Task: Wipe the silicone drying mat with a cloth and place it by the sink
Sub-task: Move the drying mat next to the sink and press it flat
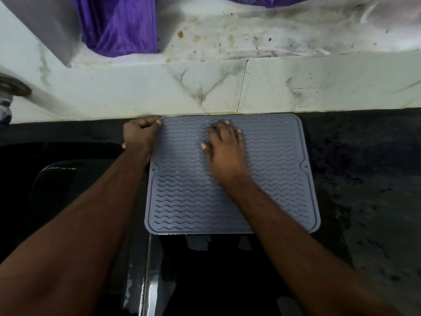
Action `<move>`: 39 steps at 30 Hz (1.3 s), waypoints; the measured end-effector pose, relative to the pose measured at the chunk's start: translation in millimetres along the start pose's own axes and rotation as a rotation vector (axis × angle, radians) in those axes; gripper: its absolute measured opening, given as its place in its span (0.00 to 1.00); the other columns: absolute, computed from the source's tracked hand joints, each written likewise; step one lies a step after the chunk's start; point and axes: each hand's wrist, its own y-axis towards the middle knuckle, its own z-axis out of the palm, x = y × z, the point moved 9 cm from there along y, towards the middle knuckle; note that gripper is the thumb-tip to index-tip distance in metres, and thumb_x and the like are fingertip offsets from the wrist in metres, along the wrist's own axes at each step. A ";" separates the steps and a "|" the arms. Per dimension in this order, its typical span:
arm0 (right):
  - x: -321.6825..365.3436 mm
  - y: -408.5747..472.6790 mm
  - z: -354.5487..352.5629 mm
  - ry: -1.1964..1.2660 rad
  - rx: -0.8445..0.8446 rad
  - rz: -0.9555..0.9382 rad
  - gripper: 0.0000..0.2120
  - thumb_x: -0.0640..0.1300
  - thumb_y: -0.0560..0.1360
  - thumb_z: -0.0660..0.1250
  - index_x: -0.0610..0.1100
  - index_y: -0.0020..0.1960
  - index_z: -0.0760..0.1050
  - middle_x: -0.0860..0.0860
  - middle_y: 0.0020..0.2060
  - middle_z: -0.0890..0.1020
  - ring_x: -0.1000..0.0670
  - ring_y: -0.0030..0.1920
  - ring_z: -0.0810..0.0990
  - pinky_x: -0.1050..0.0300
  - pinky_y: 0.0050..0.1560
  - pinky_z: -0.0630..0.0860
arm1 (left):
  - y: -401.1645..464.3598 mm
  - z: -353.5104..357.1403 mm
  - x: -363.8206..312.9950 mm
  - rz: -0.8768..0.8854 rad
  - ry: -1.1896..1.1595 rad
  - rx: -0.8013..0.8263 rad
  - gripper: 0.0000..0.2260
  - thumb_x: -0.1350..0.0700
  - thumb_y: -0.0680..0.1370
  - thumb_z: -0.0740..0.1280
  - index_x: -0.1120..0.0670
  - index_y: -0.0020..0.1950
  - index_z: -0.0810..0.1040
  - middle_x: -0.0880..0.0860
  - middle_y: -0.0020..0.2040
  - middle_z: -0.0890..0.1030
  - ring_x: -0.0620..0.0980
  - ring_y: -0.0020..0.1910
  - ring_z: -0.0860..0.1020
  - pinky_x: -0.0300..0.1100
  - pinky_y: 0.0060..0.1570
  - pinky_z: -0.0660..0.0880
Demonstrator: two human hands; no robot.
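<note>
Mat (268, 179) lies flat on the dark counter (364, 179), its far edge touching the foot of the marble wall (227, 87) and its left edge just beside the sink (68, 190). It is grey, ribbed with wavy lines, and small wet glints show across the ribs.

Judging by how it lies, the step in hand is the last one: setting the mat down by the sink and smoothing it. No cloth shows in either hand, so the wiping looks done, though the glints suggest some damp remains. The left hand (140, 135) is curled at the far left corner, fingers closed on or against the mat's edge; whether it truly pinches the edge cannot be told. The right hand (224, 149) rests spread and flat on the mat's far middle, holding nothing and pressing down.

The next move, as a guess, calls for sliding the palm outward to flatten the mat, checking that the near edge does not overhang the counter's front, then lifting both hands away.

Counted: one mat, two hands, one sink, one tap fitting (13, 87) at the far left, one purple fabric (120, 26) hanging above the wall ledge.
</note>
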 end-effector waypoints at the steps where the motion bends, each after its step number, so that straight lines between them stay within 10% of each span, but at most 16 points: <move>1: 4.4 0.3 9.2 -0.016 0.033 0.007 0.25 0.55 0.83 0.56 0.45 0.77 0.65 0.44 0.77 0.65 0.41 0.79 0.57 0.35 0.78 0.50 | 2.1 0.4 0.3 0.003 0.016 0.016 0.04 0.65 0.74 0.75 0.64 0.46 0.84 0.48 0.40 0.84 0.37 0.37 0.81 0.34 0.48 0.79; 18: -11.0 1.1 13.5 -0.145 0.044 0.017 0.27 0.58 0.84 0.47 0.51 0.80 0.58 0.50 0.81 0.58 0.44 0.81 0.53 0.38 0.79 0.50 | 4.2 -9.5 2.1 0.081 0.140 -0.098 0.13 0.55 0.67 0.82 0.54 0.44 0.81 0.46 0.35 0.77 0.40 0.32 0.72 0.34 0.35 0.73; 22: 26.3 5.2 20.6 -0.121 0.047 0.009 0.29 0.46 0.81 0.57 0.47 0.81 0.58 0.48 0.81 0.58 0.40 0.80 0.54 0.36 0.78 0.51 | 13.8 -11.8 3.4 0.107 0.267 0.064 0.11 0.52 0.68 0.82 0.51 0.45 0.83 0.47 0.37 0.79 0.41 0.34 0.75 0.36 0.39 0.75; 26: 70.8 10.8 40.8 -0.036 0.100 -0.108 0.27 0.56 0.83 0.52 0.52 0.81 0.58 0.51 0.81 0.57 0.45 0.81 0.52 0.34 0.78 0.46 | -4.4 -17.7 -6.2 0.330 0.340 0.156 0.12 0.55 0.73 0.78 0.56 0.54 0.85 0.50 0.44 0.81 0.33 0.37 0.77 0.28 0.43 0.74; 31: 63.4 9.4 49.3 -0.133 0.083 -0.113 0.29 0.63 0.83 0.48 0.54 0.81 0.56 0.52 0.82 0.54 0.46 0.81 0.51 0.36 0.77 0.43 | -7.6 -21.5 1.0 0.398 0.352 0.061 0.12 0.43 0.73 0.75 0.46 0.54 0.86 0.48 0.46 0.80 0.49 0.48 0.81 0.55 0.54 0.78; 39: 55.2 8.2 45.3 -0.166 0.053 -0.093 0.30 0.64 0.82 0.48 0.55 0.81 0.56 0.53 0.82 0.55 0.46 0.81 0.52 0.37 0.78 0.46 | -11.3 -13.1 -7.0 0.469 0.453 0.081 0.14 0.39 0.74 0.73 0.44 0.55 0.86 0.47 0.47 0.78 0.47 0.51 0.76 0.59 0.57 0.72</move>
